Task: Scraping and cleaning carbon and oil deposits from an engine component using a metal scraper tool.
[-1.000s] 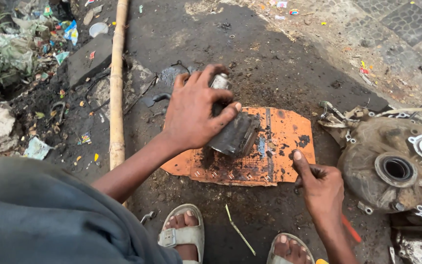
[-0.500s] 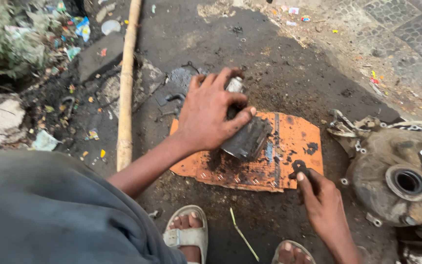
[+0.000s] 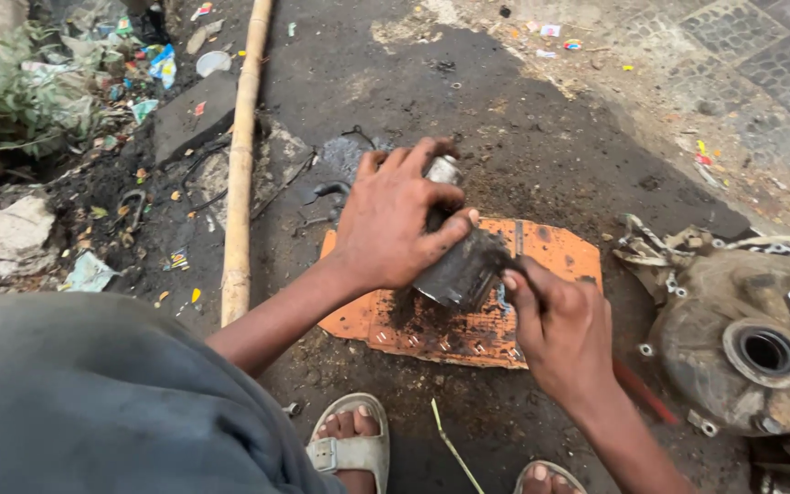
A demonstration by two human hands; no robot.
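Oily ground (image 3: 468, 119), orange board (image 3: 560, 252)

A: The cylindrical part (image 3: 457, 267) looks like dull, grease-blackened metal, with a brighter bare-metal tip.

B: And the orange sheet (image 3: 555, 256) under it?

A: Flat, matt, scuffed and oil-stained; metal or board, I cannot tell.

B: The round housing (image 3: 715, 316)?

A: Cast metal, rough, caked in brown grime. The pole (image 3: 241, 155) is pale, dry bamboo. The ground (image 3: 505, 119) is coarse, oil-darkened.

A roadside repair spot: oil-blackened ground (image 3: 523, 128), a greasy engine casing (image 3: 742, 348) and litter (image 3: 139, 82) along the edge
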